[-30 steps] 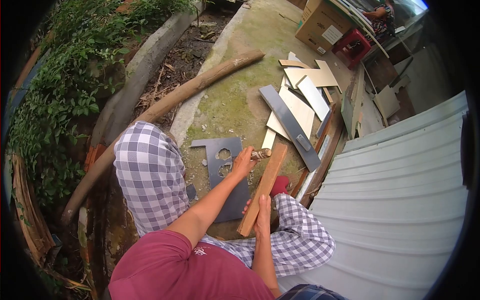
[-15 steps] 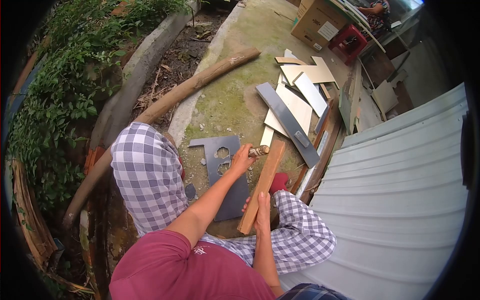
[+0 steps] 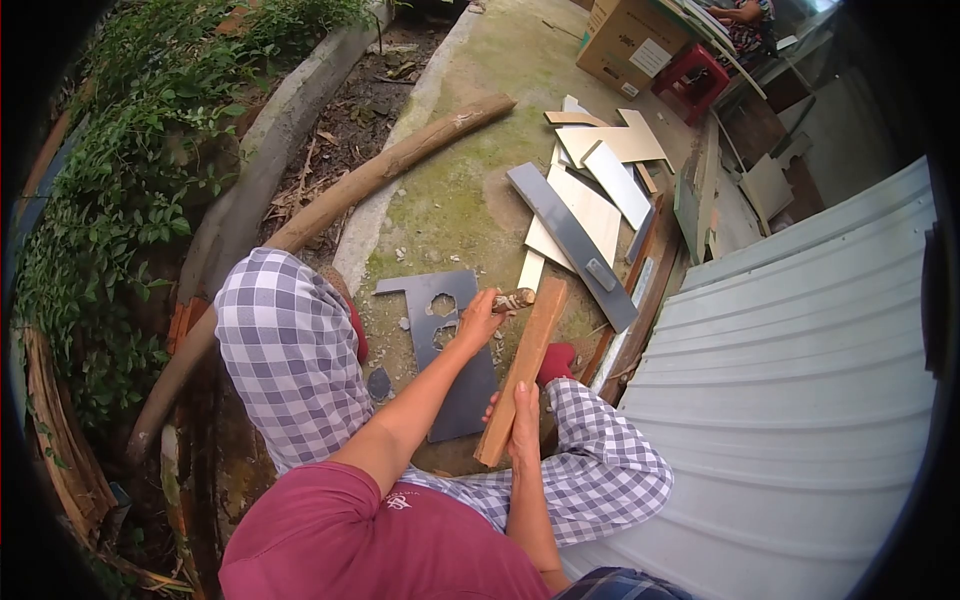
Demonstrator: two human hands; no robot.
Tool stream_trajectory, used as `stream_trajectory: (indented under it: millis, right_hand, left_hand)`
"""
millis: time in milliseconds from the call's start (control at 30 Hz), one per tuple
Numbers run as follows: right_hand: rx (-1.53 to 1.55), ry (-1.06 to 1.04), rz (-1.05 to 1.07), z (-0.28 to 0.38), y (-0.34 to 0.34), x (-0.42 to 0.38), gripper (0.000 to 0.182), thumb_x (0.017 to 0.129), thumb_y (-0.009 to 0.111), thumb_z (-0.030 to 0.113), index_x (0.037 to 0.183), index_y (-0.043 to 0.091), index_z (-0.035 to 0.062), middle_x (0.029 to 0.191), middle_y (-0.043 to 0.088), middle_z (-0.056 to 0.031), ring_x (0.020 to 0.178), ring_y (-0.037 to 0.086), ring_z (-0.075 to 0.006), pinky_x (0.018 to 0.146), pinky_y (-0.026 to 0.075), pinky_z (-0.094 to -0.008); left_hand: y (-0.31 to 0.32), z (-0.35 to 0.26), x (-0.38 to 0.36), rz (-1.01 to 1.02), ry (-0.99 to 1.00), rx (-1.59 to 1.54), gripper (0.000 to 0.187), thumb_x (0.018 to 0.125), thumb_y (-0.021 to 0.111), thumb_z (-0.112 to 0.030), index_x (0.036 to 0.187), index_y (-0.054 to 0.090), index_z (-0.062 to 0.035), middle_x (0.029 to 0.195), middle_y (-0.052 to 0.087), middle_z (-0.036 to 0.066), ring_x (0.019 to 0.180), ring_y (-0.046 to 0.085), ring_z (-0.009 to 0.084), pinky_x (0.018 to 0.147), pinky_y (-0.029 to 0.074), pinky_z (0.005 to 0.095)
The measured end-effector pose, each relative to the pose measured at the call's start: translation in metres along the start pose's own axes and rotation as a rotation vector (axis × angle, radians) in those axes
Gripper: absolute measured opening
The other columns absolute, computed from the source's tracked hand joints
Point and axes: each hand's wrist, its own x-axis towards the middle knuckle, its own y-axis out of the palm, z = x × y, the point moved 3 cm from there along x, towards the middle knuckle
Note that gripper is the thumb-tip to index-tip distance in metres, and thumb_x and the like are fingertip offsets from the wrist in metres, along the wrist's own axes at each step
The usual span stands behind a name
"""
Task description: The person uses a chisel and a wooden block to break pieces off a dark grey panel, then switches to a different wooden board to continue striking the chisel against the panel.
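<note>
My left hand (image 3: pixel 481 318) is closed around a short, round wooden stick (image 3: pixel 516 299) with a mottled, bark-like surface; its end points right, close to the upper part of the wooden block. My right hand (image 3: pixel 524 428) grips the lower end of that long brown wooden block (image 3: pixel 528 355), thumb on top and fingers at its left side. The block slants up and to the right. Beneath my left forearm lies a dark grey board (image 3: pixel 467 395) with ragged holes and a notched left edge. Broken bits surround it, including a dark chip (image 3: pixel 379 384).
Cut boards (image 3: pixel 590 215) lie piled ahead, with a long grey strip (image 3: pixel 565 240) on them. A thick log (image 3: pixel 390 175) crosses the left. Corrugated metal sheeting (image 3: pixel 790 390) borders the right. Further back are a cardboard box (image 3: pixel 625 45), a red stool (image 3: pixel 692 85) and another person (image 3: pixel 745 15).
The view has shifted very slightly. Both hands keep their grips on the stick and the wooden block, with hardly any movement.
</note>
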Motion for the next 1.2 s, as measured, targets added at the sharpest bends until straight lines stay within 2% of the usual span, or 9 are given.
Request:
stream_trajectory:
  millis: [267, 633, 900, 1200]
  right_hand:
    - [-0.001, 0.064, 0.019, -0.007, 0.004, -0.001, 0.046, 0.093, 0.051, 0.050, 0.113, 0.037, 0.0108, 0.081, 0.055, -0.0086, 0.063, 0.059, -0.0173, 0.055, 0.054, -0.0314]
    - [-0.020, 0.034, 0.020, -0.003, 0.002, -0.001, 0.046, 0.093, 0.051, 0.049, 0.114, 0.037, 0.0106, 0.081, 0.055, -0.0086, 0.062, 0.059, -0.0169, 0.055, 0.053, -0.0299]
    - [-0.088, -0.171, -0.033, 0.016, 0.005, -0.001, 0.050, 0.092, 0.053, 0.045, 0.121, 0.036, 0.0081, 0.079, 0.055, -0.0097, 0.061, 0.059, -0.0166, 0.054, 0.053, -0.0297]
    - [-0.122, -0.092, 0.011, 0.002, 0.003, -0.002, 0.046, 0.092, 0.053, 0.043, 0.118, 0.038, 0.0066, 0.078, 0.055, -0.0097, 0.060, 0.059, -0.0171, 0.054, 0.053, -0.0303]
  left_hand:
    - [-0.003, 0.006, 0.004, -0.045, -0.032, -0.023, 0.037, 0.079, 0.068, -0.013, 0.110, 0.049, -0.0053, 0.103, 0.058, 0.018, 0.099, 0.057, 0.0387, 0.080, 0.045, 0.0447]
    - [-0.004, 0.007, 0.004, -0.033, -0.032, -0.053, 0.034, 0.078, 0.066, -0.008, 0.107, 0.049, -0.0048, 0.099, 0.058, 0.019, 0.096, 0.057, 0.0400, 0.078, 0.045, 0.0457]
    - [-0.005, 0.001, 0.001, -0.024, -0.023, -0.018, 0.035, 0.077, 0.069, -0.010, 0.106, 0.050, -0.0048, 0.102, 0.058, 0.017, 0.098, 0.057, 0.0388, 0.079, 0.045, 0.0456]
    - [-0.007, 0.004, 0.003, -0.049, -0.054, -0.014, 0.038, 0.076, 0.071, -0.012, 0.106, 0.050, -0.0033, 0.100, 0.059, 0.019, 0.097, 0.057, 0.0391, 0.079, 0.046, 0.0450]
